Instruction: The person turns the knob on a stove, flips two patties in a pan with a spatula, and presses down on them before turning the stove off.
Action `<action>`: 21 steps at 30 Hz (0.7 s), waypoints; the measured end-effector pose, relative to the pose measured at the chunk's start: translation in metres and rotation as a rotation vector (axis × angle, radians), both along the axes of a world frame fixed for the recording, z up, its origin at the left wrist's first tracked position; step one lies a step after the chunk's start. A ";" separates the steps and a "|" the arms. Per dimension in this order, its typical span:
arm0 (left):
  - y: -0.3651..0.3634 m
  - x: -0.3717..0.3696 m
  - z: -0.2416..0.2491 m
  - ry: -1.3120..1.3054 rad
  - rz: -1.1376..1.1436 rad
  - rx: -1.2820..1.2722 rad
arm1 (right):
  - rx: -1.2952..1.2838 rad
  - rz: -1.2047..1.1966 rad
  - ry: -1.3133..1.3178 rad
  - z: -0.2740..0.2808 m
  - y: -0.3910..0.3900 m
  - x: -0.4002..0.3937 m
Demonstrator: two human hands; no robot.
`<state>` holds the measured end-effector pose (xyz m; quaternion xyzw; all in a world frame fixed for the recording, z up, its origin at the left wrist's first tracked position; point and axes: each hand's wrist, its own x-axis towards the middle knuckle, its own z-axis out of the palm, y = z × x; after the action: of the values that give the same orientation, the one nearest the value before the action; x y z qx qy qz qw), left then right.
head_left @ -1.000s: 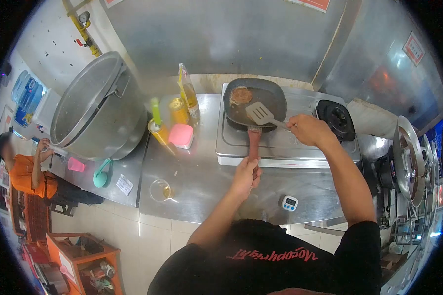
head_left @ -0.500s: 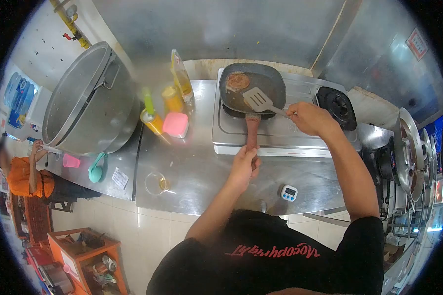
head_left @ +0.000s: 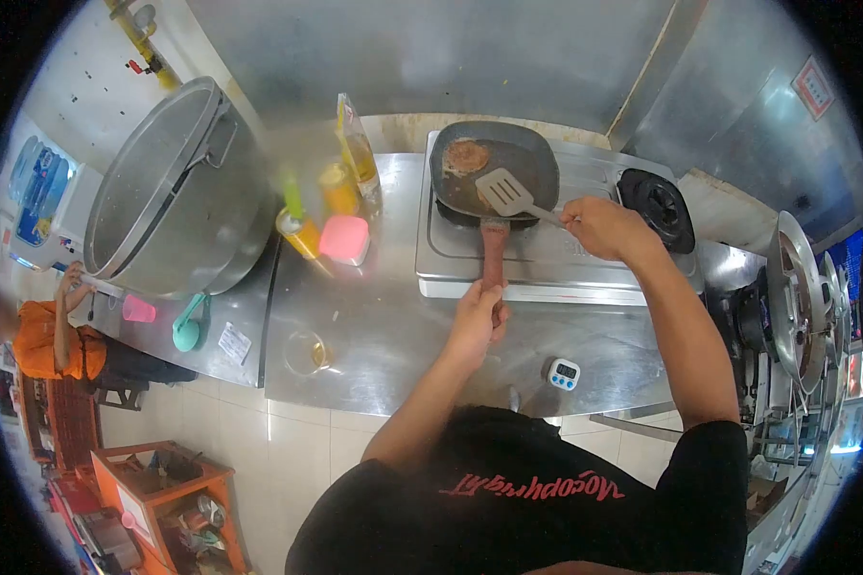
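Note:
My left hand (head_left: 478, 326) is closed around the reddish-brown handle of a dark square frying pan (head_left: 539, 158), which sits on the left burner of a silver gas stove (head_left: 585, 259). My right hand (head_left: 599, 228) grips a slotted spatula (head_left: 504, 191) by its handle. Its pale slotted head is inside the pan, at the near side. A browned round patty (head_left: 467, 156) lies at the pan's far left, apart from the spatula. Something small and brownish shows at the spatula's edge, too hidden to name.
On the steel counter (head_left: 412, 369) are a white timer (head_left: 563, 374), a clear glass bowl (head_left: 307, 353), a pink-lidded container (head_left: 344, 240) and yellow bottles (head_left: 338, 189). A large metal pot (head_left: 211, 206) stands left. A person in orange (head_left: 43, 340) is at far left.
The view has shifted slightly. Both hands keep their grips, and the spatula, pan and patty hold nearly the same positions relative to one another.

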<state>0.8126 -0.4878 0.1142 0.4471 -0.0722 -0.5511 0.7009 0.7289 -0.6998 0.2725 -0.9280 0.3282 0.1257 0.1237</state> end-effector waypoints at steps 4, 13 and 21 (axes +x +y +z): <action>-0.001 0.000 -0.005 -0.030 0.005 -0.007 | 0.004 0.005 -0.045 -0.010 -0.006 -0.002; 0.001 0.000 -0.010 0.002 -0.005 -0.060 | -0.094 -0.092 -0.297 0.000 0.014 -0.024; 0.004 0.002 -0.011 0.006 0.009 -0.021 | -0.234 -0.195 -0.453 -0.024 0.011 -0.041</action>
<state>0.8150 -0.4835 0.1031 0.4383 -0.0740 -0.5484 0.7083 0.6874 -0.6888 0.2484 -0.9045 0.3922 -0.1367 0.0974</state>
